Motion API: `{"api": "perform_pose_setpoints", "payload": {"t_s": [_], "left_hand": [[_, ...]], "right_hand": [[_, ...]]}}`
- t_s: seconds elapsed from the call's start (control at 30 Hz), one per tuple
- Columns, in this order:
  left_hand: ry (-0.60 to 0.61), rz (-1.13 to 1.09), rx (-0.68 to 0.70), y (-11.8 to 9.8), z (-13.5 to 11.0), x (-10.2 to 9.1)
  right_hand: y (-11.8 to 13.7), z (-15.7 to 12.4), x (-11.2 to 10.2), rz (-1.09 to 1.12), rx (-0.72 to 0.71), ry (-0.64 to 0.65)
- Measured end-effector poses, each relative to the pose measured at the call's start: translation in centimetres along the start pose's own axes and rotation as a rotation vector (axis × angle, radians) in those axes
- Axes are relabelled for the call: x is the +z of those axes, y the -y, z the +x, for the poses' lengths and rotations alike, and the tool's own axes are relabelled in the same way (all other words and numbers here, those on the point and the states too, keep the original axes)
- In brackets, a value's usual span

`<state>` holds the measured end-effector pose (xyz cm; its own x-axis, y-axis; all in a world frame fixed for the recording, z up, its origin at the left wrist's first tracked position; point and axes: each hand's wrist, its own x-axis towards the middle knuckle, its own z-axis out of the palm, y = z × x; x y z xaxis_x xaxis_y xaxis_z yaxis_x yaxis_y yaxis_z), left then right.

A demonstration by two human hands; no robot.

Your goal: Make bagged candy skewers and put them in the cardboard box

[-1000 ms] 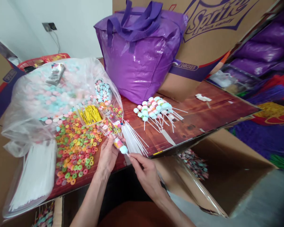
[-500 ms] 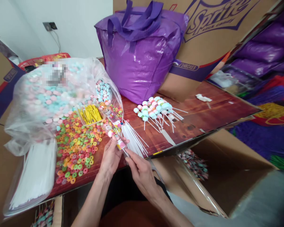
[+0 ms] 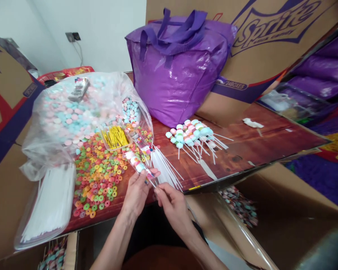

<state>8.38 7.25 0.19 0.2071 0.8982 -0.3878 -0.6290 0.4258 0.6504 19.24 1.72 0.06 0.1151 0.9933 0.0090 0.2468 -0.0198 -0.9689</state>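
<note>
At table edge, left hand (image 3: 136,189) and right hand (image 3: 170,200) pinch a candy skewer (image 3: 139,165), its stick half-hidden.

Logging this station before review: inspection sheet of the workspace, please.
Surface: wood-print table, crowded on its left half.
Job's things: candy skewer in a clear sleeve, held by both hands; white sticks beside it.
Clutter: ring candies, clear candy bag, yellow ties, finished skewers, stick packet, purple bag.
Grippers: left hand grips the skewer; right hand fingers pinch its stick end.
Cables: wall socket with a cord hanging down.
Surroundings: cardboard boxes, more candy below the table.
</note>
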Motion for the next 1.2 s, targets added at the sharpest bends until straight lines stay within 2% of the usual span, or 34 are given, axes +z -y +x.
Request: {"api": "perform_pose_setpoints", "payload": {"t_s": [0.17,0.33,0.4,0.47,0.53,0.6,0.67,0.7,0.73,0.8,0.83,0.9,0.93,1.07,1.2], "left_hand": [[0.052,0.015,-0.004,-0.1,-1.0,0.1],[-0.011,0.060,0.142,-0.7,-1.8,-0.3],[-0.008,0.091,0.182,-1.3,-2.3,-0.7],[0.029,0.086,0.164,-2.1,-3.2,-1.5],[0.078,0.053,0.115,-3.1,-4.2,-2.5],[0.080,0.020,0.102,-4.1,-5.1,-3.7],[0.004,-0.025,0.174,-4.9,-5.6,-4.6],[-0.053,-0.054,0.238,-5.2,-5.6,-5.0],[-0.115,-0.082,0.305,-5.4,-5.6,-5.4],[-0.221,-0.117,0.403,-5.9,-5.4,-5.9],[-0.252,-0.117,0.411,-6.1,-5.2,-6.1],[-0.273,-0.105,0.364,-6.3,-5.1,-6.5],[-0.270,-0.101,0.331,-6.3,-5.1,-6.7],[-0.252,-0.143,0.257,-5.9,-5.0,-7.1],[-0.233,-0.195,0.294,-5.5,-4.3,-7.5]], "right_hand": [[-0.6,-0.2,0.4,0.114,0.020,0.027],[0.2,1.2,1.2,0.160,0.018,0.098],[0.9,1.9,2.0,0.282,0.050,0.113],[1.7,2.3,3.2,0.455,0.143,0.151],[2.6,2.2,4.2,0.596,0.258,0.231],[3.4,2.2,4.9,0.604,0.297,0.417],[4.1,3.0,5.0,0.402,0.167,0.611],[4.4,3.8,5.0,0.227,0.038,0.650],[4.6,5.0,4.9,0.027,-0.110,0.626],[5.2,8.3,5.1,-0.369,-0.379,0.411],[5.4,10.3,5.3,-0.526,-0.461,0.282],[6.0,14.6,6.0,-0.761,-0.540,0.120],[6.2,16.6,6.5,-0.870,-0.569,0.105],[6.3,22.4,7.6,-1.110,-0.731,0.296],[5.6,24.7,7.2,-1.132,-0.840,0.430]]}}
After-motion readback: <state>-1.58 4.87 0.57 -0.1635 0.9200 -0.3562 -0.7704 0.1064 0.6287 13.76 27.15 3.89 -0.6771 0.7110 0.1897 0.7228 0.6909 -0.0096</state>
